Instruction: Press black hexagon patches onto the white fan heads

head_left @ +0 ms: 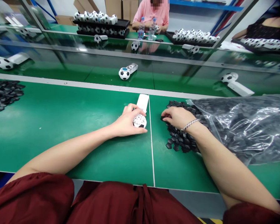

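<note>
My left hand [128, 121] is wrapped round the white ball-shaped head of a small hand-held fan [141, 112] that lies on the green table, its white handle pointing away from me. My right hand [177, 117] rests with curled fingers on a heap of small black hexagon pieces [180, 140] just right of the fan. What its fingertips pinch, if anything, is hidden.
A clear plastic bag [245, 124] of black pieces lies at the right. Another black heap [3, 93] sits far left. Finished football fans [127, 72] lie on the conveyor beyond the metal rail. Trays of fans [100, 21] and a seated person in pink [151, 15] are opposite.
</note>
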The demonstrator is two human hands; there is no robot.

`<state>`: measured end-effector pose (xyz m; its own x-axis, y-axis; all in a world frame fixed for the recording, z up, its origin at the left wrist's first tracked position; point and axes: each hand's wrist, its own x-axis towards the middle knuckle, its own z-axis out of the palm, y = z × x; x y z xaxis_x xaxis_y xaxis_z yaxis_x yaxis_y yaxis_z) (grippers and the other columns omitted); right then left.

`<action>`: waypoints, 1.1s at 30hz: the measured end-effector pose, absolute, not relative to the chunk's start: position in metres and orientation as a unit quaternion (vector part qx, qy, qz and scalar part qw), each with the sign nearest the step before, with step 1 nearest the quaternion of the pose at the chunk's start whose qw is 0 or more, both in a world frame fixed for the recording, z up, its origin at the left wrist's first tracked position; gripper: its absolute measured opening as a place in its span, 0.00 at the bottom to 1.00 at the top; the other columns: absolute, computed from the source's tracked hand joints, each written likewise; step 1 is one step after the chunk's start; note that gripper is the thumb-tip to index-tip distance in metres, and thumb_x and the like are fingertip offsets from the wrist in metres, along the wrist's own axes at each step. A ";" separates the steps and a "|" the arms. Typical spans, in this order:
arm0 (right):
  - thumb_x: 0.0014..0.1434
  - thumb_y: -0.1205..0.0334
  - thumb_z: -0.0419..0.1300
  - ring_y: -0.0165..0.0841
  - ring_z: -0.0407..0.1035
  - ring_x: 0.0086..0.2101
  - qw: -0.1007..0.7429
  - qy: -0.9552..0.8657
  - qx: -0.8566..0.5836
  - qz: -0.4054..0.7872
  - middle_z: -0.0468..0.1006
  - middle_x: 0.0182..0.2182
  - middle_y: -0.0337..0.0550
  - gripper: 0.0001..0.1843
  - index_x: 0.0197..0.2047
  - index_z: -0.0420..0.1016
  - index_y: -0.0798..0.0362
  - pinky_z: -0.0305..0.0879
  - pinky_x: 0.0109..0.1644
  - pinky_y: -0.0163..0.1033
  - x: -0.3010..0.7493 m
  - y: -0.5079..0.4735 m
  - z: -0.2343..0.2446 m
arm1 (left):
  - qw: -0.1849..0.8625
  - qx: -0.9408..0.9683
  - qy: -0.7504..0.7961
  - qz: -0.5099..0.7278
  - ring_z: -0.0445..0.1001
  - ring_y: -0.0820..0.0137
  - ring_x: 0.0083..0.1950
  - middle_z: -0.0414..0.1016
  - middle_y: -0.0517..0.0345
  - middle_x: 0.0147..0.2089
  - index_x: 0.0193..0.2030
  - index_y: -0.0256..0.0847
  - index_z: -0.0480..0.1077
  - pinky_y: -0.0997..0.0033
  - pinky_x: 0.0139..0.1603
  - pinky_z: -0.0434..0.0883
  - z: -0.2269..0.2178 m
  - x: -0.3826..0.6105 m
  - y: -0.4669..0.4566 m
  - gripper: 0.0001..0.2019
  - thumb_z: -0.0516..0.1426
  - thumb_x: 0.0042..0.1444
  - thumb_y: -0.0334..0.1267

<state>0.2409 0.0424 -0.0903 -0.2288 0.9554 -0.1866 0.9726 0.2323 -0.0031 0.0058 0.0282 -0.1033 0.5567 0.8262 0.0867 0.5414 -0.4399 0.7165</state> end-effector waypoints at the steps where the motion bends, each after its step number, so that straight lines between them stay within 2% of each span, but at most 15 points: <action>1: 0.54 0.62 0.56 0.36 0.70 0.36 0.078 0.782 0.616 -0.046 0.77 0.36 0.42 0.10 0.39 0.75 0.49 0.64 0.37 0.37 0.239 0.041 -0.090 | 0.327 0.824 0.410 0.213 0.55 0.58 0.56 0.55 0.53 0.50 0.46 0.45 0.64 0.52 0.59 0.56 -0.103 0.005 0.028 0.24 0.63 0.40 0.44; 6: 0.56 0.65 0.52 0.37 0.71 0.35 0.101 0.807 0.582 0.018 0.76 0.37 0.46 0.12 0.42 0.73 0.51 0.63 0.32 0.37 0.229 0.031 -0.089 | 0.338 0.831 0.387 0.216 0.58 0.61 0.56 0.55 0.53 0.52 0.49 0.43 0.61 0.56 0.59 0.58 -0.103 0.005 0.027 0.25 0.59 0.42 0.37; 11: 0.54 0.75 0.49 0.38 0.71 0.32 0.155 0.838 0.517 0.082 0.76 0.32 0.54 0.12 0.33 0.73 0.59 0.62 0.33 0.39 0.214 0.016 -0.084 | 0.332 0.812 0.436 0.200 0.60 0.60 0.52 0.56 0.52 0.48 0.49 0.41 0.60 0.55 0.55 0.62 -0.103 0.007 0.027 0.27 0.60 0.39 0.40; 14: 0.53 0.76 0.49 0.39 0.71 0.31 0.160 0.837 0.514 0.100 0.75 0.30 0.54 0.12 0.31 0.73 0.60 0.62 0.32 0.39 0.210 0.013 -0.083 | 0.355 0.811 0.426 0.187 0.62 0.61 0.50 0.57 0.53 0.47 0.50 0.41 0.61 0.56 0.54 0.63 -0.099 0.005 0.029 0.27 0.60 0.40 0.38; 17: 0.55 0.75 0.48 0.40 0.71 0.32 0.152 0.839 0.513 0.095 0.75 0.31 0.54 0.11 0.32 0.72 0.60 0.62 0.32 0.40 0.212 0.017 -0.085 | 0.363 0.826 0.390 0.185 0.62 0.62 0.51 0.58 0.53 0.47 0.51 0.41 0.61 0.58 0.56 0.61 -0.096 0.001 0.032 0.27 0.58 0.40 0.35; 21: 0.56 0.76 0.46 0.40 0.71 0.35 0.135 0.850 0.505 0.062 0.76 0.35 0.54 0.14 0.40 0.71 0.61 0.63 0.35 0.40 0.220 0.021 -0.088 | 0.385 0.838 0.347 0.172 0.63 0.64 0.51 0.58 0.53 0.51 0.53 0.43 0.59 0.61 0.53 0.63 -0.095 -0.003 0.035 0.27 0.56 0.42 0.32; 24: 0.57 0.74 0.47 0.39 0.71 0.35 0.099 0.858 0.504 0.028 0.76 0.38 0.53 0.15 0.44 0.69 0.59 0.64 0.35 0.40 0.223 0.020 -0.087 | 0.391 0.838 0.343 0.164 0.64 0.65 0.50 0.57 0.53 0.51 0.54 0.43 0.58 0.63 0.52 0.64 -0.095 -0.005 0.037 0.28 0.55 0.43 0.31; 27: 0.58 0.71 0.49 0.37 0.71 0.35 0.028 0.867 0.497 -0.028 0.76 0.37 0.49 0.13 0.43 0.71 0.55 0.64 0.36 0.39 0.222 0.016 -0.082 | 0.384 0.839 0.349 0.165 0.63 0.65 0.52 0.58 0.53 0.52 0.54 0.43 0.59 0.62 0.54 0.63 -0.097 -0.004 0.037 0.28 0.57 0.43 0.33; 30: 0.58 0.68 0.51 0.34 0.70 0.33 -0.050 0.869 0.483 -0.094 0.77 0.34 0.45 0.09 0.39 0.71 0.54 0.64 0.37 0.37 0.217 0.014 -0.079 | 0.354 0.839 0.373 0.175 0.60 0.62 0.54 0.59 0.53 0.50 0.52 0.43 0.60 0.59 0.55 0.60 -0.099 -0.001 0.036 0.27 0.60 0.43 0.40; 33: 0.57 0.66 0.53 0.34 0.69 0.36 -0.133 0.875 0.454 -0.098 0.75 0.34 0.45 0.06 0.35 0.71 0.54 0.64 0.40 0.38 0.213 0.014 -0.080 | 0.320 0.841 0.397 0.182 0.58 0.59 0.54 0.60 0.53 0.49 0.51 0.44 0.61 0.57 0.55 0.60 -0.101 0.002 0.032 0.27 0.60 0.43 0.46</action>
<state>0.2131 0.0139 -0.0795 -0.5516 0.8217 0.1435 0.7693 0.5677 -0.2931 0.0018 0.0324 -0.1008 0.6196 0.7832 0.0512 0.5505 -0.4801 0.6830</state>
